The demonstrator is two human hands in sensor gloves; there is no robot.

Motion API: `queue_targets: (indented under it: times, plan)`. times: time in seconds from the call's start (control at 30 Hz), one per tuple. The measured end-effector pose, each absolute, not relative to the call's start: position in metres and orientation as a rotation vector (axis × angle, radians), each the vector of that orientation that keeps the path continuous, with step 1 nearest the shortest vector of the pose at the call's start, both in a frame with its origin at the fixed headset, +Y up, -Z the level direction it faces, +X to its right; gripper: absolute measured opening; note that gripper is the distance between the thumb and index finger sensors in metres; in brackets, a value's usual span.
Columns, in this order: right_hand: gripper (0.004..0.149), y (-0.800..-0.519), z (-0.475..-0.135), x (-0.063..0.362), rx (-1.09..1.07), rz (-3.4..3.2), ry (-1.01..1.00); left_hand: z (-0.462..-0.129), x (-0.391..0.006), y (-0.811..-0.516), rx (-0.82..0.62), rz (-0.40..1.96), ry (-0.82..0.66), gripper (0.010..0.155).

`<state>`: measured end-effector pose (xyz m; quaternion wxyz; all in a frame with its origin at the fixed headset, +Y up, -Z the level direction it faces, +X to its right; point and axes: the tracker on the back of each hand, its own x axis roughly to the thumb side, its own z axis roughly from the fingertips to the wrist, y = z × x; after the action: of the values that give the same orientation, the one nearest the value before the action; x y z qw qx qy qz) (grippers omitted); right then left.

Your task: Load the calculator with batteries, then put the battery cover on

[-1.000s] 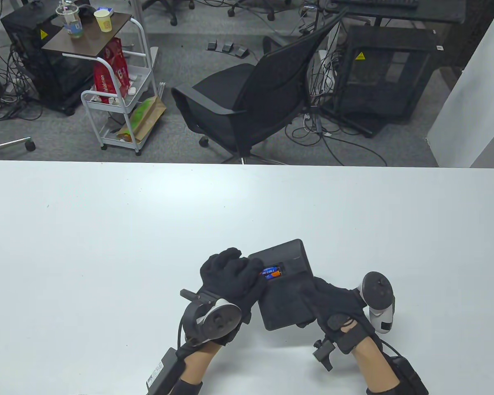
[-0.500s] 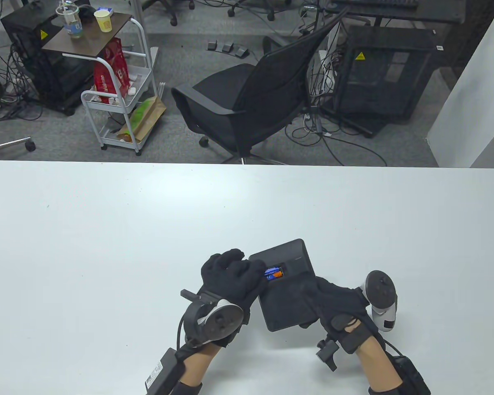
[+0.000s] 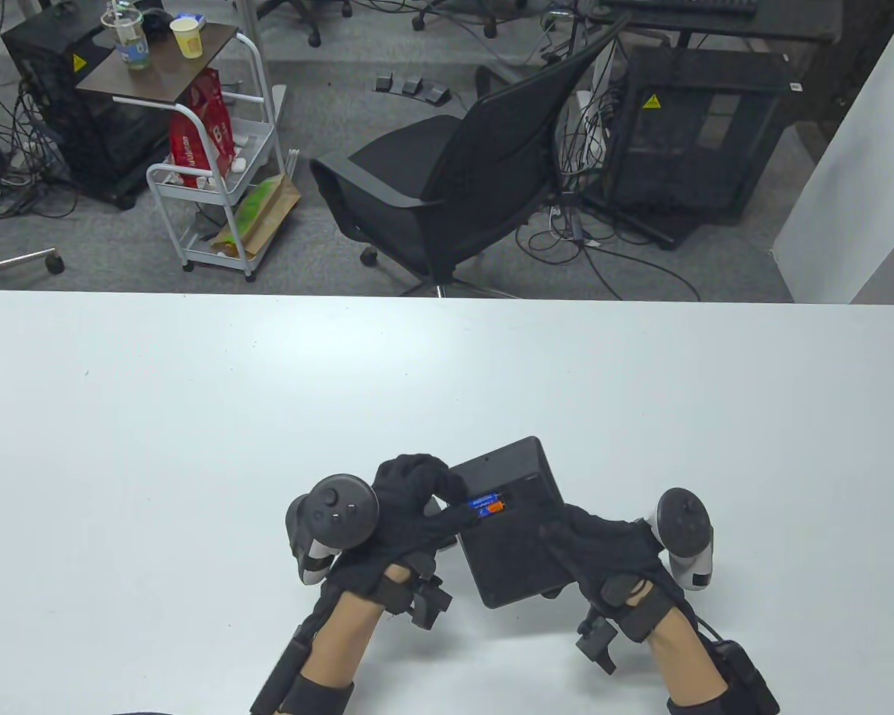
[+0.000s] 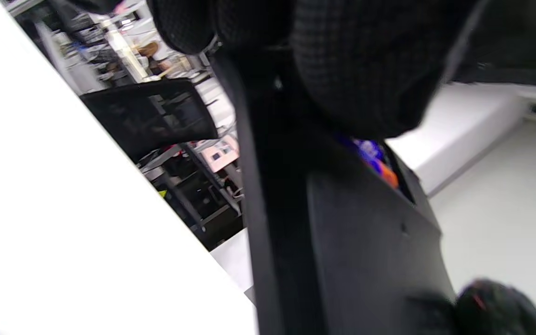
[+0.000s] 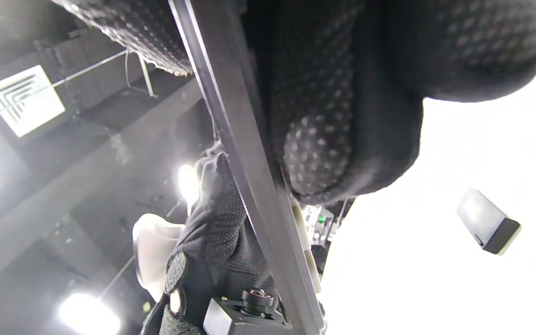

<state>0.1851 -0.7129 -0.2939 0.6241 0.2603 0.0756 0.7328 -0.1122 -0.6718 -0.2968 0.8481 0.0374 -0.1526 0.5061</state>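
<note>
Table view: we see the calculator [image 3: 514,521] lying back-up near the front edge of the white counter [image 3: 194,417], turned a little so its far end points up and to the right. Its battery bay is uncovered, and a blue and orange battery [image 3: 488,504] sits in it.

Our left hand [image 3: 410,514] comes in from the lower left and reaches over the calculator's left edge. Its fingers [image 3: 447,488] curl down at the left end of the bay, touching the battery there. The tracker [image 3: 335,514] on the back of this hand faces up and to the left. Our right hand [image 3: 603,551] grips the calculator's near right corner, with the thumb side lying on the back panel.

In the left wrist view, which is blurred, we make out the dark calculator [image 4: 370,251] seen edge-on, with a sliver of the blue and orange battery [image 4: 372,160] showing just beneath a gloved fingertip that presses onto it.

In the right wrist view, the calculator's thin edge [image 5: 244,186] runs diagonally across the frame, and the dotted glove fingers [image 5: 319,153] are clamped around it. A small dark rectangular piece [image 5: 489,225] lies on the bright counter off to the side, well apart from the hand; we cannot tell what it is.
</note>
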Motion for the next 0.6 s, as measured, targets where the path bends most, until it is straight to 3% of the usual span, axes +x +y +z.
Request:
queue_targets:
  times: [0.1, 0.2, 0.3, 0.4, 0.6]
  plan:
    - [0.055, -0.713, -0.295, 0.186, 0.601, 1.681, 0.165, -0.298, -0.113, -0.676, 0.067, 1.008, -0.264, 0.086]
    - [0.055, -0.714, -0.295, 0.185, 0.613, 1.658, 0.163, -0.302, -0.114, -0.685, -0.121, 1.072, -0.245, 0.1]
    - [0.055, -0.714, -0.294, 0.184, 0.64, 1.662, 0.159, -0.309, -0.11, -0.702, -0.352, 1.294, -0.306, 0.09]
    - [0.055, -0.716, -0.295, 0.184, 0.624, 1.668, 0.162, -0.31, -0.109, -0.702, -0.247, 1.312, -0.251, 0.08]
    - [0.054, -0.721, -0.297, 0.183, 0.603, 1.624, 0.207, -0.304, -0.108, -0.694, -0.211, 1.303, -0.242, 0.074]
